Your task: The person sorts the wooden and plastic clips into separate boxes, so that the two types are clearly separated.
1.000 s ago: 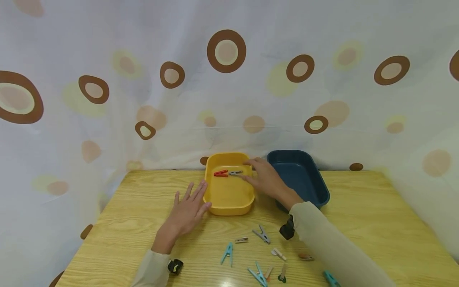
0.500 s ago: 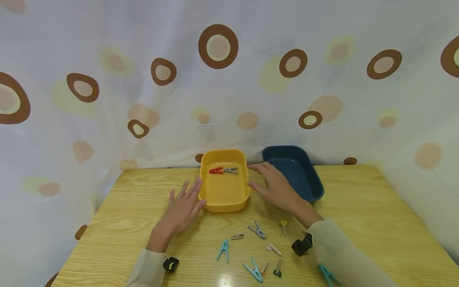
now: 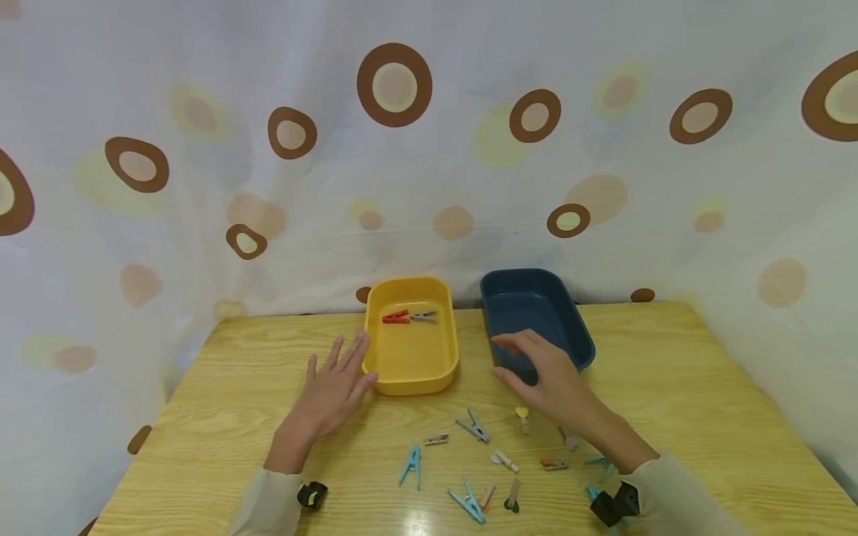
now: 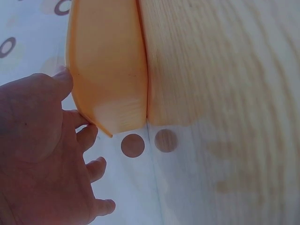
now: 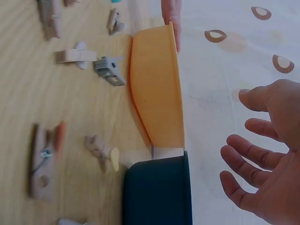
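Hands first: the left hand [image 3: 330, 394] is lying flat on the wooden table [image 3: 684, 387] with its fingers straight and fanned out, fingertips touching the near left corner of the yellow tray [image 3: 410, 381]. It's not gripping anything. The left wrist view is showing the same thing, thumb [image 4: 63, 80] pressing up against the tray wall [image 4: 110, 70].

The right hand [image 3: 553, 380] is hovering over the table just in front of the dark blue tray [image 3: 579, 339], fingers loosely spread and a bit curled, holding nothing. From the right wrist cam the fingers [image 5: 248, 157] are hanging wide apart in the air.

Inside the yellow tray, a red clothespin [image 3: 395, 317] and a grey clothespin [image 3: 424, 316] are lying end to end near the far wall. The blue tray is sitting just to the right of the yellow one, a small gap between them.

Loose pegs are lying scattered on the table in front of the trays, nearest the right hand: a little wooden peg with a yellow heart [image 3: 522, 415] just beside its palm, a grey metal-looking one [image 3: 473, 428], a small wooden one [image 3: 436, 439], a teal clothespin [image 3: 411, 467], and another teal one [image 3: 465, 504] at the front edge. A few more are sitting near the right wrist, too small to tell much.
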The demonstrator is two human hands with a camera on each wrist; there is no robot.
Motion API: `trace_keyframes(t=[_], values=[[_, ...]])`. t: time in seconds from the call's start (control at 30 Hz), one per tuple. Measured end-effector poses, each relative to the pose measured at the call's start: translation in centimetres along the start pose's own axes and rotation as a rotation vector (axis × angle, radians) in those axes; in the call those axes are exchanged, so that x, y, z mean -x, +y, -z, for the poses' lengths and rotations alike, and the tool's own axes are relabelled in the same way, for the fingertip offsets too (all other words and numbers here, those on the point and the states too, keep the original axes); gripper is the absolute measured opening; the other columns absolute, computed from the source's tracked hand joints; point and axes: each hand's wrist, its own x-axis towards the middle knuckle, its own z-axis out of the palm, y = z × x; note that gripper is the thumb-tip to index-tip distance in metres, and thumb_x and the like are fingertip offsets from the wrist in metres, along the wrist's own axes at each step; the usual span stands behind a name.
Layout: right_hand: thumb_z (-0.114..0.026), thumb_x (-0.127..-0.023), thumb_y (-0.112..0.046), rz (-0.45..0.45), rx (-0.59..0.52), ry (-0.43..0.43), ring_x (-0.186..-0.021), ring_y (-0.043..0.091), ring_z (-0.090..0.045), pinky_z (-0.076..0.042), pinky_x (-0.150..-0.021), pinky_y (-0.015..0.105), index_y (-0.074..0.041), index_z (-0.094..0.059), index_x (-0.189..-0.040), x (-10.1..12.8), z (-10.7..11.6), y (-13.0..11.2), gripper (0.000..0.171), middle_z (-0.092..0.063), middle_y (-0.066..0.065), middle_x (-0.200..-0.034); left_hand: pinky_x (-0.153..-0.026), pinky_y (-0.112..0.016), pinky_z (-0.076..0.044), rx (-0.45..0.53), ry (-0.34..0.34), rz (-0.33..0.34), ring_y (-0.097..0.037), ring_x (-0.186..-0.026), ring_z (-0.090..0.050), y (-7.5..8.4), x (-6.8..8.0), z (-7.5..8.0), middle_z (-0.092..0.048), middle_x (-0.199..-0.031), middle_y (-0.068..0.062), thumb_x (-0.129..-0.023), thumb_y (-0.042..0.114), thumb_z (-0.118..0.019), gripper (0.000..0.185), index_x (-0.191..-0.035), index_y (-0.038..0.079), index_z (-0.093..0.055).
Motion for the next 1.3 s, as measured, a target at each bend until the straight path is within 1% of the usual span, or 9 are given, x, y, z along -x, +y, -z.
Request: trace_keyframes(t=[0.17, 0.3, 0.43, 0.63, 0.8, 0.93, 1.1, 1.17, 1.3], values=[[-0.078, -0.093, -0.013, -0.022, -0.003, 0.017, -0.102, 0.022, -0.065, -0.056, -0.082, 0.042, -0.01, -0.066, -0.13, 2.1, 1.2, -0.1, 0.039, -0.068, 0.007, -0.12, -0.115, -0.075, -0.005, -0.007, 0.004, -0.001, -0.037, -0.156, -0.008, -0.2, 0.1, 0.2, -0.013, -0.17, -0.004, -0.111, 0.049, -0.034, 0.068, -0.166, 0.016, -0.01], [-0.078, -0.092, -0.009, -0.055, 0.032, 0.034, -0.098, 0.015, -0.063, -0.055, -0.077, 0.038, -0.011, -0.067, -0.128, 3.6, 2.1, 0.0, 0.038, -0.068, 0.003, -0.117, -0.115, -0.075, -0.005, -0.005, 0.005, -0.006, -0.036, -0.156, -0.006, -0.2, 0.0, 0.4, -0.013, -0.17, -0.004, -0.111, 0.049, -0.033, 0.068, -0.166, 0.016, -0.01], [-0.08, -0.089, -0.007, -0.08, 0.076, 0.062, -0.096, 0.011, -0.063, -0.055, -0.073, 0.036, -0.011, -0.068, -0.126, 5.0, 3.0, 0.2, 0.039, -0.069, -0.002, -0.114, -0.115, -0.075, -0.004, 0.0, 0.001, -0.009, -0.035, -0.157, -0.005, -0.3, -0.1, 0.4, -0.012, -0.171, -0.004, -0.112, 0.049, -0.033, 0.068, -0.166, 0.016, -0.01], [-0.086, -0.083, -0.006, -0.121, 0.127, 0.104, -0.09, 0.016, -0.065, -0.056, -0.068, 0.035, -0.014, -0.068, -0.124, 7.3, 3.7, 1.1, 0.045, -0.068, -0.006, -0.108, -0.115, -0.074, -0.004, -0.006, -0.005, 0.005, -0.037, -0.156, -0.008, -0.2, 0.0, 0.2, -0.013, -0.17, -0.005, -0.111, 0.049, -0.034, 0.068, -0.166, 0.014, -0.011], [-0.089, -0.08, -0.007, -0.172, 0.16, 0.116, -0.088, 0.018, -0.065, -0.055, -0.065, 0.034, -0.014, -0.068, -0.123, 8.9, 4.0, 2.2, 0.048, -0.07, -0.001, -0.106, -0.115, -0.075, -0.003, 0.015, 0.003, 0.005, -0.039, -0.156, -0.01, -0.1, 0.1, -0.1, -0.016, -0.17, -0.006, -0.111, 0.048, -0.035, 0.068, -0.166, 0.011, -0.016], [-0.088, -0.081, -0.011, -0.253, 0.148, 0.075, -0.085, 0.019, -0.064, -0.053, -0.063, 0.031, -0.012, -0.067, -0.125, 9.9, 4.2, 3.1, 0.049, -0.068, 0.001, -0.103, -0.115, -0.075, -0.005, 0.008, 0.012, -0.003, -0.039, -0.156, -0.011, -0.1, 0.1, -0.2, -0.017, -0.17, -0.006, -0.111, 0.047, -0.036, 0.068, -0.166, 0.011, -0.016], [-0.087, -0.083, -0.012, -0.359, 0.077, 0.008, -0.082, 0.019, -0.064, -0.052, -0.06, 0.027, -0.007, -0.063, -0.127, 10.8, 4.2, 4.4, 0.051, -0.066, 0.003, -0.102, -0.115, -0.075, -0.006, -0.005, 0.014, -0.007, -0.039, -0.156, -0.011, -0.1, 0.0, -0.1, -0.015, -0.17, -0.004, -0.111, 0.047, -0.036, 0.068, -0.166, 0.011, -0.016], [-0.087, -0.083, -0.012, -0.382, 0.058, -0.007, -0.081, 0.018, -0.064, -0.053, -0.061, 0.027, -0.005, -0.063, -0.126, 10.9, 4.2, 4.9, 0.049, -0.065, 0.004, -0.101, -0.115, -0.075, -0.006, -0.002, 0.012, -0.005, -0.038, -0.156, -0.01, -0.1, -0.1, 0.0, -0.014, -0.17, -0.004, -0.111, 0.047, -0.036, 0.068, -0.166, 0.011, -0.016], [-0.086, -0.085, -0.015, -0.452, 0.023, -0.073, -0.083, 0.016, -0.062, -0.054, -0.066, 0.027, -0.002, -0.063, -0.124, 11.2, 4.2, 5.6, 0.047, -0.065, 0.004, -0.101, -0.115, -0.074, -0.004, 0.006, 0.001, -0.003, -0.038, -0.156, -0.008, 0.0, 0.0, -0.1, -0.013, -0.171, -0.004, -0.112, 0.047, -0.036, 0.068, -0.166, 0.012, -0.014]])
